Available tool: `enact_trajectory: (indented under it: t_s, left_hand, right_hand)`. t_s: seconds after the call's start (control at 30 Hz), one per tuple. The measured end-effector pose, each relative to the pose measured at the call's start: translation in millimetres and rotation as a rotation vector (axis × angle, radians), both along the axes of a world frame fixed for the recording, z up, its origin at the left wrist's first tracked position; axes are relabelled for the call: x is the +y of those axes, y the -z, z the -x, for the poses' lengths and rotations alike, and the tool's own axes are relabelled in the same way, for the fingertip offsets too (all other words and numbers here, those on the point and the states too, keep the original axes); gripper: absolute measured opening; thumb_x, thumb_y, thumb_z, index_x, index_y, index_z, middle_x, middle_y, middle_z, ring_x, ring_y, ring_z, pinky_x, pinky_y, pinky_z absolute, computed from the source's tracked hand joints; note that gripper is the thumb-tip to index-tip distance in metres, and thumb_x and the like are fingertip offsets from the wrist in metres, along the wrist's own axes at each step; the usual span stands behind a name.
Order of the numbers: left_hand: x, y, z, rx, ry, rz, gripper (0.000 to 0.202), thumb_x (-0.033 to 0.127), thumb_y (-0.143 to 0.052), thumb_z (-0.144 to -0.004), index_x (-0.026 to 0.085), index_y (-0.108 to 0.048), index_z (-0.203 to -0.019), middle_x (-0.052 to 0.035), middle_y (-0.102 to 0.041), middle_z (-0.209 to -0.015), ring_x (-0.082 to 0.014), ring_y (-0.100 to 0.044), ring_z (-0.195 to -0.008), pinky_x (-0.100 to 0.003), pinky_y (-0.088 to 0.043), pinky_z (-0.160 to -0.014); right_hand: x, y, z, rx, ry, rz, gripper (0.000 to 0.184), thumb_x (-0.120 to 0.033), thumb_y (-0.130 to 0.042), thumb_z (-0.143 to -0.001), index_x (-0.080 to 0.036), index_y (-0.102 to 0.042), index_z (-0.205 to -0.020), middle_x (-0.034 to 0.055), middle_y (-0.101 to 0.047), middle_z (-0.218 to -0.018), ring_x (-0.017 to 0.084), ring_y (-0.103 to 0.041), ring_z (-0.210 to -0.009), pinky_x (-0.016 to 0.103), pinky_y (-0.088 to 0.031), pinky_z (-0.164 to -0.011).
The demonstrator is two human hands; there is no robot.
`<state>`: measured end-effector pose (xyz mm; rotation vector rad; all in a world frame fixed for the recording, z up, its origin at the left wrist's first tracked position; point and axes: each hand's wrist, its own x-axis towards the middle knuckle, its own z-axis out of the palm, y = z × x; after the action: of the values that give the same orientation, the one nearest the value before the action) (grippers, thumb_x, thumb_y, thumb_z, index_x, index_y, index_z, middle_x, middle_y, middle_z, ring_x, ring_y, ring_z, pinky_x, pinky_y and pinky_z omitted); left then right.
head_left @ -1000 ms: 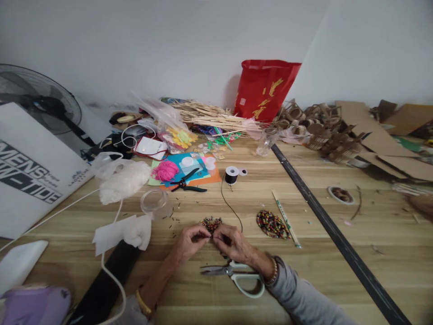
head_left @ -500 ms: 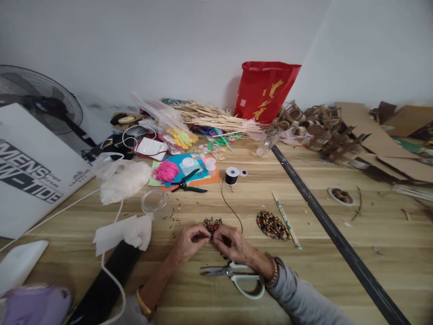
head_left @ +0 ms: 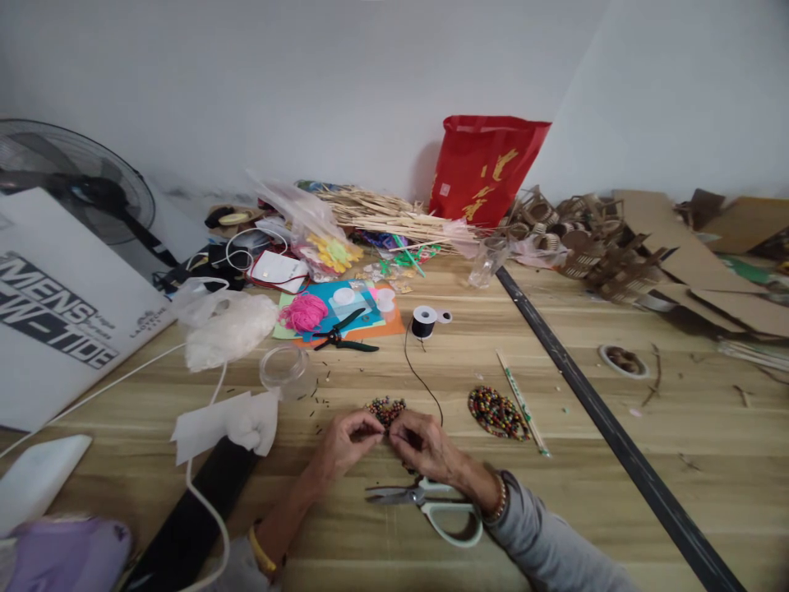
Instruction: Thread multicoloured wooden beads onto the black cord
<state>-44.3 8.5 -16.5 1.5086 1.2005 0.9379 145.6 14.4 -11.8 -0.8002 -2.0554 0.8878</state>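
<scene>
My left hand [head_left: 346,440] and my right hand [head_left: 425,444] meet fingertip to fingertip low in the middle of the view. Both are closed in a pinch on a short, dark bit of black cord, too small to see clearly. Just beyond the fingers lies a bunch of multicoloured beads [head_left: 387,409], partly hidden by my hands. From a spool of black cord [head_left: 423,323], a loose length [head_left: 421,378] curves down behind my right hand. A pair of scissors [head_left: 425,500] with pale handles lies under my right wrist, blades pointing left.
Right of my hands are a coiled bead strand [head_left: 498,412] and thin sticks [head_left: 523,403]. Black-handled pliers [head_left: 342,333], pink yarn [head_left: 303,312] and a clear jar [head_left: 285,372] sit to the left. A dark strip [head_left: 585,382] crosses the table; a red bag [head_left: 490,168] stands behind.
The view has shifted very slightly. Both hands keep the same pinch in nearly the same place, and nothing on the table has visibly moved.
</scene>
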Motion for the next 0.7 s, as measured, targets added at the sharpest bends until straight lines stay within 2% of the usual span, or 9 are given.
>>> enact_trajectory:
  t_s: [0.37, 0.7]
  left_hand:
    - [-2.5, -4.3, -2.9, 0.0, -0.016, 0.037, 0.007, 0.013, -0.063, -0.065, 0.014, -0.069, -0.067, -0.0028, -0.069, -0.068, -0.0183, -0.062, -0.069, -0.025, -0.048, -0.066]
    - [-0.5, 1.8, 0.1, -0.001, 0.01, 0.019, 0.004, 0.015, -0.065, -0.065, 0.015, -0.068, -0.068, -0.0042, -0.069, -0.07, -0.0173, -0.062, -0.07, -0.025, -0.048, -0.068]
  right_hand:
    - [0.1, 0.5, 0.6, 0.012, -0.002, 0.01, 0.013, -0.016, -0.051, -0.083, -0.016, -0.056, -0.071, 0.0003, -0.054, -0.064, 0.011, -0.046, -0.056, 0.021, -0.038, -0.053]
    - [0.4, 2.5, 0.7, 0.021, -0.004, 0.007, 0.012, -0.016, -0.051, -0.083, -0.016, -0.056, -0.071, -0.0003, -0.053, -0.064, 0.011, -0.046, -0.055, 0.021, -0.038, -0.054]
